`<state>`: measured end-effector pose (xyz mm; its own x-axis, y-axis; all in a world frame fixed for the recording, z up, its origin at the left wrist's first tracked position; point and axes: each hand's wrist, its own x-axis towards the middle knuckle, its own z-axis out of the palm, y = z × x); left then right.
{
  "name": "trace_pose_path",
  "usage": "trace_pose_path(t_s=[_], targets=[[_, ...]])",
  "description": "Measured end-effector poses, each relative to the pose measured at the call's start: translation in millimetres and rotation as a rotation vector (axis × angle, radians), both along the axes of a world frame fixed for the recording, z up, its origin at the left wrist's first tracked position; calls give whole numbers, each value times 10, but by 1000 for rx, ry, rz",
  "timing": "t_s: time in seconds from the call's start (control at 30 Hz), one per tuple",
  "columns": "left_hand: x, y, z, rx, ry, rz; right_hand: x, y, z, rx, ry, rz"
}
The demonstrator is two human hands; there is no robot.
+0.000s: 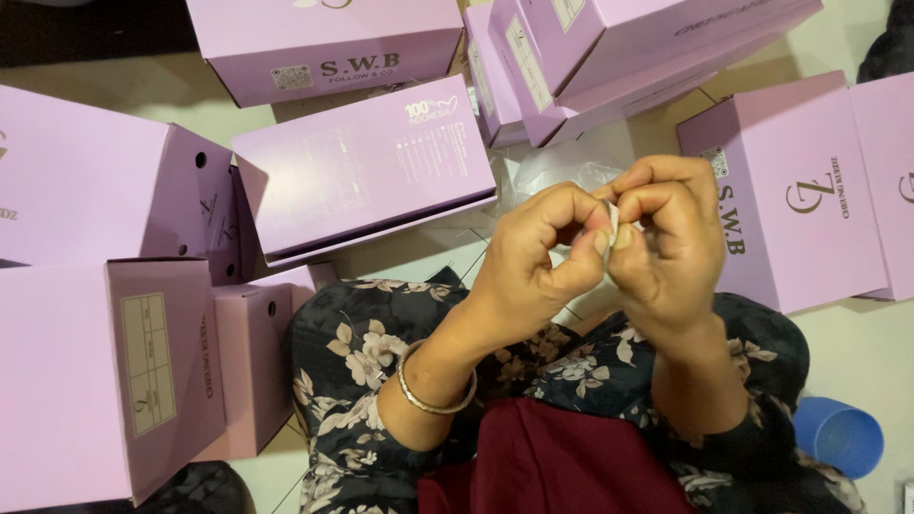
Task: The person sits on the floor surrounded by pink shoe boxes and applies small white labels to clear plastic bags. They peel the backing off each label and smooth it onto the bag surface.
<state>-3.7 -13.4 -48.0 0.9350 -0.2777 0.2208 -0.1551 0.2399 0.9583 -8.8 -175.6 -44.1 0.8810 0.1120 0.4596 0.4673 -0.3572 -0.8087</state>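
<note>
Pale tiled floor (862, 352) w/ thin grout lines, seen from above; no walls, windows or furniture in view. Floor is crowded w/ lilac cardboard boxes: one big box (367, 167) lies flat at centre, printed side up; another box (324, 48) sits above it at top edge; a stack of boxes (619, 48) leans at top right, overlapping each other. Two more boxes (809, 190) side by side at right edge. At left, several boxes (105, 381) packed close, some w/ small round holes in the end panels. Crumpled clear plastic (557, 171) on the floor btwn centre & right boxes. Blue plastic cup (843, 436) at bottom right. Light is soft, even, indoor; shadows faint.
</note>
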Motion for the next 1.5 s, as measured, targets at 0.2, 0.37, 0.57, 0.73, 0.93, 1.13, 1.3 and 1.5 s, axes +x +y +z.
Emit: trace_pose_path(t_s=[0.2, 0.37, 0.57, 0.73, 0.93, 1.13, 1.3, 1.5], targets=[[34, 12, 15, -75, -6, 49, -55, -161, 193, 168, 174, 140], [25, 18, 75, 136, -228, 214, -94, -156, 237, 116, 135, 95], [21, 4, 116, 239, -396, 294, -74, -165, 174, 25, 75, 57], [22, -1, 114, 243, -481, 308, -59, -117, 149, 47, 70, 66], [18, 0, 96, 241, -394, 320, -69, -178, 251, 199, 240, 109], [32, -11, 80, 330, -545, 400, -84, -180, 218, 96, 142, 87], [15, -19, 81, 318, -536, 397, -53, -149, 176, 8, 98, 36], [4, -36, 75, 305, -512, 378, -45, -85, 147, -39, 28, 38]])
